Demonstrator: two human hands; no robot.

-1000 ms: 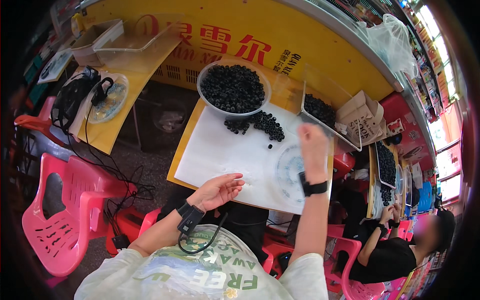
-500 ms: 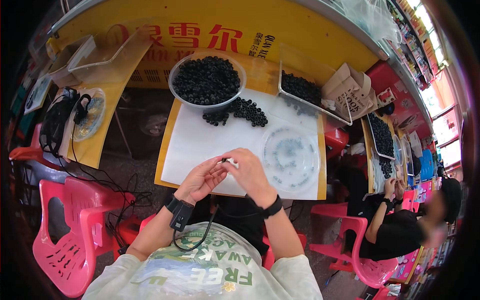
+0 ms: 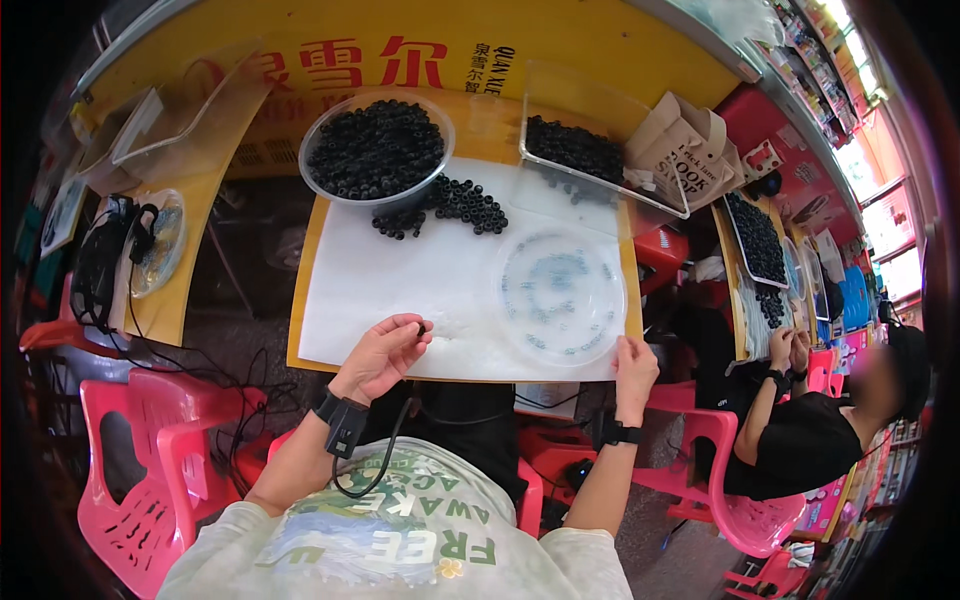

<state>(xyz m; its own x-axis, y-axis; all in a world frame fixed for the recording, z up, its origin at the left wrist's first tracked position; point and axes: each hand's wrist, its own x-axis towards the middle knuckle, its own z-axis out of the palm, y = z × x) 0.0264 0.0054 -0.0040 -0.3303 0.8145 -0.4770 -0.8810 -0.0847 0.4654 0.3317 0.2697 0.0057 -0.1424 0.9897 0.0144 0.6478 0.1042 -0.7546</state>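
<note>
My left hand (image 3: 385, 355) is over the near edge of the white-topped table (image 3: 350, 275), pinching a small black ring-shaped piece (image 3: 422, 330) between thumb and fingertips. At the table's front right corner, my right hand (image 3: 636, 370) has its fingertips pressed together; what they hold, if anything, is too small to make out. Just left of it lies a round clear plastic tray (image 3: 602, 275) with small clear bits scattered in it. Farther back, loose black rings (image 3: 468, 206) lie beside a clear bowl (image 3: 400, 203) heaped with the same pieces.
A clear rectangular bin (image 3: 655, 205) with black rings stands at the back right, beside a beige paper bag (image 3: 685, 150). A pink chair (image 3: 150, 440) and cables are on the left. At right a seated person (image 3: 800, 440) works at another table. A cable runs from my left wrist device (image 3: 345, 425).
My hands were together over the table's near middle. Now they are apart: the right has moved to the front right corner, while the left keeps the black ring. The view has shifted slightly.
</note>
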